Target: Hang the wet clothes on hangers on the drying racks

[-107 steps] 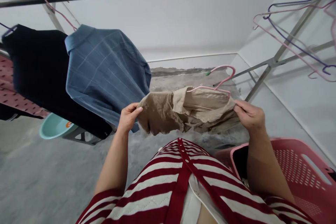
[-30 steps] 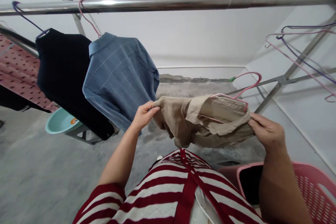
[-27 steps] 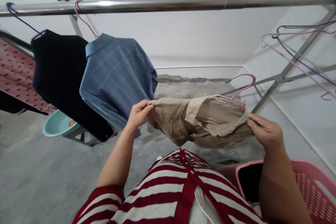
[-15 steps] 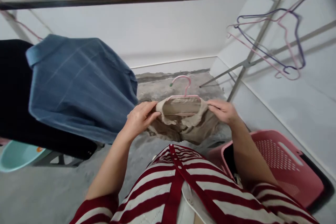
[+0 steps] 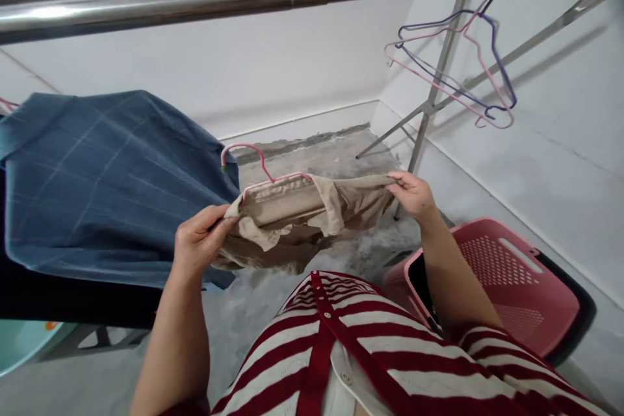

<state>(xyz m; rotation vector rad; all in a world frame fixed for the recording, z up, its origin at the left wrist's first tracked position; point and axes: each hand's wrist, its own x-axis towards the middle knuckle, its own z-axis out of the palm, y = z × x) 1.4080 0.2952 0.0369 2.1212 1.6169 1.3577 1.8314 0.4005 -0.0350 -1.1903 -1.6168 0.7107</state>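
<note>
Rough concrete floor [image 5: 316, 159] — crinkled khaki shirt [image 5: 297, 218]

Left hand [image 5: 199, 240], right hand [image 5: 412, 195], both raised, pinching

**Blue plaid shirt** [image 5: 112, 188]: left side cut off by the left edge.
**Dark garment** [image 5: 73, 305]: mostly covered by the blue shirt; kind cannot be told.
**Teal basin** [image 5: 22, 348]: only a sliver at near left; the rest is cut off.
**Beige shirt** [image 5: 297, 240]: one end hidden behind the left hand [image 5: 199, 240].
**Pink hanger** [image 5: 244, 159]: lower part hidden inside the beige cloth.
**Pink laundry basket** [image 5: 507, 279]: left side partly hidden behind the right hand's [image 5: 414, 195] forearm; contents too dark to tell.
**Wire hangers** [image 5: 453, 65]: tangled; number unclear.
**Steel rails** [image 5: 146, 3]: ends cut off.
**Striped top** [image 5: 341, 344]: cut off at the near edge.
</note>
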